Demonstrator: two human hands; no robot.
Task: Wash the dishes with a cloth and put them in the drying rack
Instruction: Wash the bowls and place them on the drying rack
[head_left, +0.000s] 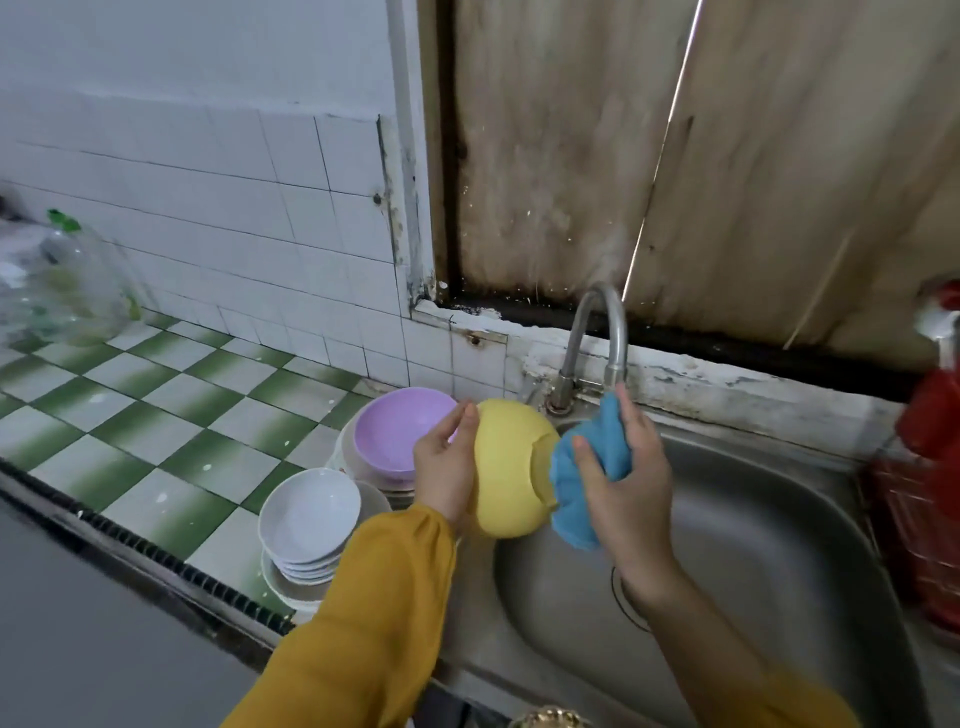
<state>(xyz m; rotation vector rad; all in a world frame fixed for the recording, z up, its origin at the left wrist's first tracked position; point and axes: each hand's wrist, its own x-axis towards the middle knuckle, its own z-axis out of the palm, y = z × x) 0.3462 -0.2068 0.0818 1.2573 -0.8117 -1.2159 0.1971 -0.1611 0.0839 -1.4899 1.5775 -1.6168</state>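
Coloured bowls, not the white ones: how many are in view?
2. A yellow bowl in the left hand at the sink edge; a purple bowl atop white plates beside it. More may be hidden underneath.

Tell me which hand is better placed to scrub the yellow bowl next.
Right: the right hand grips the blue cloth against the base of the yellow bowl, which the left hand holds.

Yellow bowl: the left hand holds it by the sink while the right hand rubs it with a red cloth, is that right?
Not quite. The head view shows the cloth is blue, not red. The left hand does hold the yellow bowl, and the right hand rubs it.
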